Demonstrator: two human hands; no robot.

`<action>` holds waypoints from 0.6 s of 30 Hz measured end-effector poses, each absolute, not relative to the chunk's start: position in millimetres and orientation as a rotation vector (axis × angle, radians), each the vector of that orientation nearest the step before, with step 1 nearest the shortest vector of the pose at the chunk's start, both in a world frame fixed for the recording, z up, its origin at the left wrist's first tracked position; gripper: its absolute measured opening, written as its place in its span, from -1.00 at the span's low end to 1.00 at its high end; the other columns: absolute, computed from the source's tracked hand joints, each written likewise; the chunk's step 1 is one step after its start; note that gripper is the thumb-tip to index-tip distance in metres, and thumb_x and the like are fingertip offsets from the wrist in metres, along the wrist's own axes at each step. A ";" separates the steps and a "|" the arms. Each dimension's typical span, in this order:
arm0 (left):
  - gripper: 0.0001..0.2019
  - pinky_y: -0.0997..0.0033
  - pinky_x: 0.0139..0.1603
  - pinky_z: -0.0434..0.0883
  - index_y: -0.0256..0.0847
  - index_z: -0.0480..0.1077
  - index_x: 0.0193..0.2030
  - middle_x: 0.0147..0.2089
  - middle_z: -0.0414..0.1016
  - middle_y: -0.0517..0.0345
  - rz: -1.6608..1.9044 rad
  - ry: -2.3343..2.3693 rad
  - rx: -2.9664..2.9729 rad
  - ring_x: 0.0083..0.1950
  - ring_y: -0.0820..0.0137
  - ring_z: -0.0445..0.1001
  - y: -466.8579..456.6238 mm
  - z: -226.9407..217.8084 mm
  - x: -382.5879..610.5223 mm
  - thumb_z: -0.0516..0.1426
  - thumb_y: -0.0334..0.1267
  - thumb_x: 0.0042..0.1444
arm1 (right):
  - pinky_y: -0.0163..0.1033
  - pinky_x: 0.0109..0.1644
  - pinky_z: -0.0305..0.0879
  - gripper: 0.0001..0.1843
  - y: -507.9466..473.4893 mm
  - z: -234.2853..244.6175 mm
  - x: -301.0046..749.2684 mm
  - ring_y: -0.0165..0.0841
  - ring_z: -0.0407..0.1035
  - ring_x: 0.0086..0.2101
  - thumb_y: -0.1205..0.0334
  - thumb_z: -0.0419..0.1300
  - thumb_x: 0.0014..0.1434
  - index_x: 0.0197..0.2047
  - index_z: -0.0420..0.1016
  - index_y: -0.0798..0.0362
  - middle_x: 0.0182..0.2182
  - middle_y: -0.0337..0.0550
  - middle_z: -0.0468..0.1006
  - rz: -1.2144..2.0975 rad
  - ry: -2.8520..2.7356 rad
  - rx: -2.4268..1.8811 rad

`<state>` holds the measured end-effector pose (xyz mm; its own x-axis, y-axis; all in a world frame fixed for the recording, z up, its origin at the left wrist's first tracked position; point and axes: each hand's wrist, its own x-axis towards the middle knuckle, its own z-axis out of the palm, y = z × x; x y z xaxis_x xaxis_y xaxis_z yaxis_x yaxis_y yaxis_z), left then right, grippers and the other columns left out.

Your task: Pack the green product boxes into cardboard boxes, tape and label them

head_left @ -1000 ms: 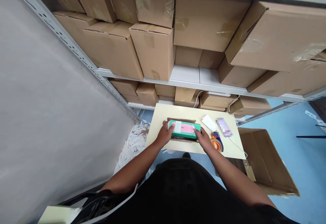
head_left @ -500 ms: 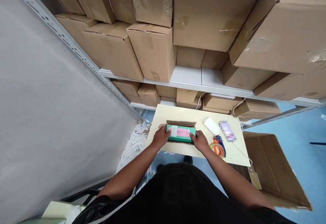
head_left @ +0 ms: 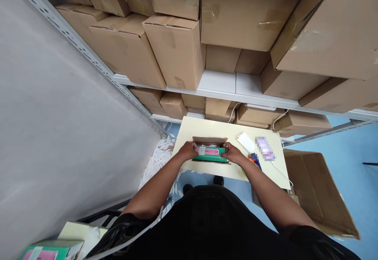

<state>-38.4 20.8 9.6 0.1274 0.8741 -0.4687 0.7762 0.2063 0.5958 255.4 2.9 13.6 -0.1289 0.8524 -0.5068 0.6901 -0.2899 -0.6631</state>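
Note:
Between my hands is a flat green box [head_left: 209, 157] with a pink panel and a pale label on its face. My left hand [head_left: 188, 152] grips its left end, and my right hand [head_left: 232, 153] grips its right end. The green box sits tilted in an open cardboard carton [head_left: 209, 139], whose brown flap stands up behind it. Something pale shows inside the carton behind the green box, too small to make out. The carton rests on a cream tabletop [head_left: 201, 126].
Right of the carton lie a white card-like item [head_left: 245, 142], a blurred phone-like object [head_left: 265, 148] and a tape dispenser [head_left: 255, 159] partly under my forearm. A large open carton [head_left: 319, 189] stands at right. Shelves [head_left: 218, 79] of cardboard boxes rise behind; paper scraps [head_left: 156, 157] cover the floor at left.
The green box has tipped, so its pink face looks narrower and the carton's inside shows behind it. The fingers of both hands have shifted up at its ends. The view has moved slightly.

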 end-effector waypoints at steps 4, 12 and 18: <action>-0.60 0.27 0.09 0.44 -0.17 0.56 -0.15 0.07 0.49 -0.04 0.022 1.676 1.715 0.04 0.11 0.52 18.2 9.4 -37.3 0.41 -0.32 -0.23 | -0.28 -0.15 0.25 -0.53 -4.2 6.9 262.7 -0.30 0.39 -0.19 0.25 0.38 -0.05 -0.02 0.47 -0.03 -0.13 -0.19 0.48 1.280 -2.002 -1.829; -0.54 0.04 0.25 0.34 -0.22 0.41 0.16 0.13 0.43 -0.23 0.065 1.790 1.768 0.22 -0.05 0.43 5.4 7.3 -20.9 0.26 -0.34 0.08 | -0.15 -0.12 0.28 -0.55 -2.7 -2.6 241.5 -0.11 0.46 -0.12 0.26 0.28 0.12 0.10 0.41 0.03 -0.04 0.09 0.49 0.815 -2.199 -2.164; -0.06 0.06 0.40 0.23 -0.22 0.05 0.48 0.38 0.22 -0.25 0.569 1.989 1.530 0.45 -0.04 0.20 -31.9 -14.6 -54.7 0.36 -0.16 0.00 | -0.11 -0.02 0.37 -0.39 -28.2 -14.5 277.8 -0.07 0.47 -0.01 -0.03 0.32 0.01 0.09 0.44 0.07 0.02 0.10 0.52 0.916 -1.605 -2.232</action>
